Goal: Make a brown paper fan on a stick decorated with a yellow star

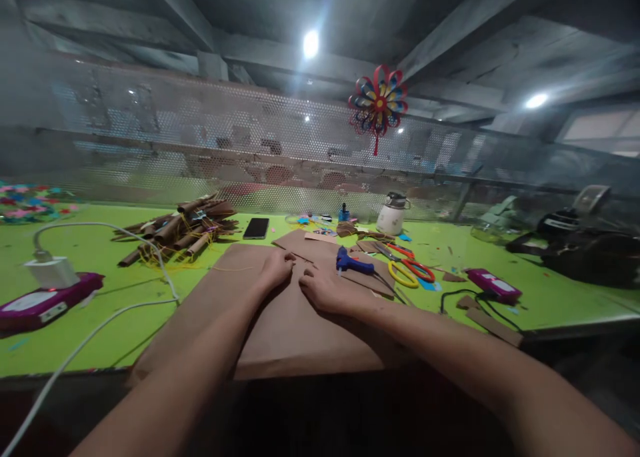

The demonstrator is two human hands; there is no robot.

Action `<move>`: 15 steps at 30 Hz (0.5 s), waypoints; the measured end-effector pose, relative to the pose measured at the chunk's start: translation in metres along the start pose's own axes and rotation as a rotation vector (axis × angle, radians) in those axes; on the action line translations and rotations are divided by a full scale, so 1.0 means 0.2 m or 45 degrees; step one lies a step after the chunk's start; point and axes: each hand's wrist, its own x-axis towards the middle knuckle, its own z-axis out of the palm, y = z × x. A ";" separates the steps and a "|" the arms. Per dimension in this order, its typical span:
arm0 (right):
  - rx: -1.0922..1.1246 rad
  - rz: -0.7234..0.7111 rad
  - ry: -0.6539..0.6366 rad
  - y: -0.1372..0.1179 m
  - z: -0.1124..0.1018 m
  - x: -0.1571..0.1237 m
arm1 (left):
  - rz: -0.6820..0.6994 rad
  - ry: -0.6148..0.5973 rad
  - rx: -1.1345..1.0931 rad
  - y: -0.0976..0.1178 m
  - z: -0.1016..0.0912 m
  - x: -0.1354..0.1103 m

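A large sheet of brown paper (290, 330) lies on the green table (125, 310) in front of me. My left hand (275, 269) rests on it with fingers curled, pressing at a fold near the sheet's far end. My right hand (325, 289) lies beside it, fingers bent down on the same fold. The two hands nearly touch. A blue glue gun (353, 262) lies just beyond my right hand.
Yellow and orange scissors (407, 270) lie right of the glue gun. A pile of rolled brown paper tubes (177, 234) sits back left, a black phone (256, 228) beside it. A white charger (53, 270) sits on a magenta box at left. A paper pinwheel (379, 102) hangs on the mesh wall.
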 end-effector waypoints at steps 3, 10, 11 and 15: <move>-0.003 -0.047 0.031 0.01 -0.08 -0.14 | 0.015 -0.019 0.010 0.00 0.00 -0.01; -0.042 0.685 0.144 0.27 -0.14 -0.46 | 0.043 -0.082 -0.031 -0.03 0.00 0.01; -0.048 0.729 0.134 0.31 -0.13 -0.47 | 0.046 -0.088 -0.030 -0.03 0.00 0.01; -0.202 0.720 0.154 0.40 -0.12 -0.40 | 0.064 -0.086 -0.004 -0.03 -0.01 0.00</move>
